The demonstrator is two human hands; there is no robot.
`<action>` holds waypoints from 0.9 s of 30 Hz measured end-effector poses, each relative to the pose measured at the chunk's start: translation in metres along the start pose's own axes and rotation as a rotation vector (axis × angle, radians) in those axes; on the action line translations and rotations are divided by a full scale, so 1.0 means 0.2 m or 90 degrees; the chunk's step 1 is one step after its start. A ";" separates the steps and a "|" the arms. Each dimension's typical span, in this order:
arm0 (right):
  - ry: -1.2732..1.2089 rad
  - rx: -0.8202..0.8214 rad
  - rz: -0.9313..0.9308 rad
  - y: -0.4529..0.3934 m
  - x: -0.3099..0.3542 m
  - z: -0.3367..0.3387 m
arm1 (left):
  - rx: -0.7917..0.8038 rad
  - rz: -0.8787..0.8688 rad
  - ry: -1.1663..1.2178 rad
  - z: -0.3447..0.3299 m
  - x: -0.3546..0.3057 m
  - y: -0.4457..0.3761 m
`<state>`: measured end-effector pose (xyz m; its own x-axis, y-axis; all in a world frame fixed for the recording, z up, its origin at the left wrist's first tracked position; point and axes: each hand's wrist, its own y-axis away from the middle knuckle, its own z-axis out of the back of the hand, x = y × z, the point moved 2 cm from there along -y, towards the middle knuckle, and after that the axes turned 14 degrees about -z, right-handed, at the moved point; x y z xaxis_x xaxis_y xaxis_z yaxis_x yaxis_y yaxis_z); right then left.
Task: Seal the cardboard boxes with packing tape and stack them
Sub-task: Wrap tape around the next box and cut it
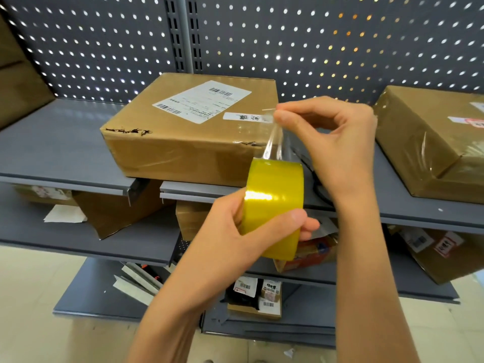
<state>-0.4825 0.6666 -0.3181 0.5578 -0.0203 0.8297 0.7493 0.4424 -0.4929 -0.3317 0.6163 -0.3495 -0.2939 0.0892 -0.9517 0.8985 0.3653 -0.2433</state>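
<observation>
Tape's free end is up, and this is where it gets risky: the clear strip [273, 142] looks narrow and twisted as it leaves the roll [275, 205], so it may fold onto itself, split lengthwise or snap back onto the roll if the pull runs crooked. That strip also hangs just in front of the box [191, 129] corner, and a stray touch could stick it there too early. The left hand [235, 231] grips the roll from below, thumb across its face, fingers curled behind, forearm rising from the bottom of view. The right hand [327, 132] sits above it, thumb and forefinger pinching the tape end, other fingers loosely curled, wrist bent over. The box rests on the grey shelf [65, 142], label up, edges torn; another box [432, 142] sits to the right.
</observation>
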 end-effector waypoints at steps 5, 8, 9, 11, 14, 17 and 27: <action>0.034 0.003 0.039 -0.05 -0.01 -0.06 | -0.075 0.008 0.034 -0.01 -0.02 -0.03; 0.016 -0.029 0.034 -0.07 -0.05 -0.07 | -0.092 0.040 0.025 -0.03 0.00 -0.04; 0.010 -0.037 0.035 -0.08 -0.05 -0.07 | -0.105 0.053 0.028 -0.03 0.01 -0.04; 0.014 -0.027 0.032 -0.11 -0.05 -0.07 | -0.131 0.052 0.025 -0.03 0.01 -0.03; 0.019 0.025 0.001 -0.16 -0.06 -0.10 | -0.135 0.034 0.003 -0.02 0.00 -0.05; 0.029 0.058 -0.019 -0.21 -0.07 -0.11 | -0.119 0.035 0.021 -0.01 0.00 -0.06; 0.035 0.105 -0.062 -0.27 -0.16 -0.11 | -0.076 0.051 0.036 0.00 0.02 -0.10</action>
<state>-0.5323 0.6233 -0.3246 0.5075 -0.1178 0.8536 0.7348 0.5766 -0.3573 -0.3510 0.6087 -0.3489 -0.2437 0.1726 -0.9544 0.8759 0.4618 -0.1401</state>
